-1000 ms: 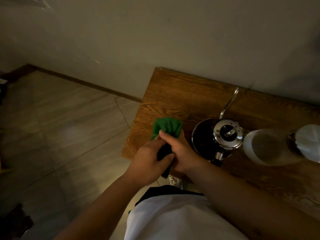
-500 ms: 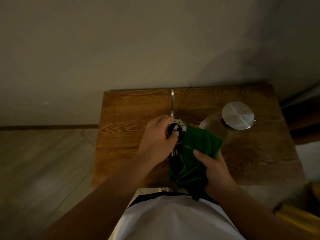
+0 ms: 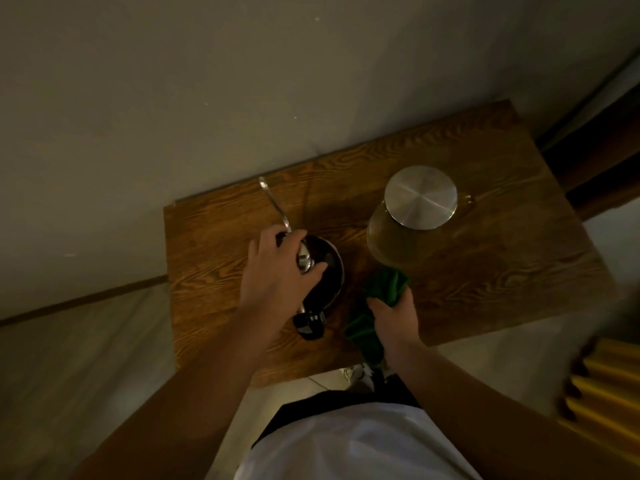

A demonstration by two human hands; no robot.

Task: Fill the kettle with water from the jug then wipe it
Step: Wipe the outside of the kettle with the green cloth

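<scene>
A dark gooseneck kettle (image 3: 329, 271) stands on the small wooden table (image 3: 214, 258), its thin spout pointing to the far wall and its black handle toward me. My left hand (image 3: 277, 271) lies over the kettle's top, fingers closed around the shiny lid. My right hand (image 3: 393, 318) grips a green cloth (image 3: 384, 289) just right of the kettle, low against the table. The cloth's upper end touches the base of the glass jug (image 3: 391, 237), which stands at the right under a round metal lid.
The table stands against a plain wall (image 3: 242, 98). Its left and front edges drop to a tiled floor (image 3: 86, 358). A yellow ribbed object (image 3: 602, 386) lies at the lower right. My white top fills the bottom of the view.
My left hand has let go of the cloth and settled on the kettle's lid. My right hand has carried the cloth from the kettle's left to its right side. The view swung right.
</scene>
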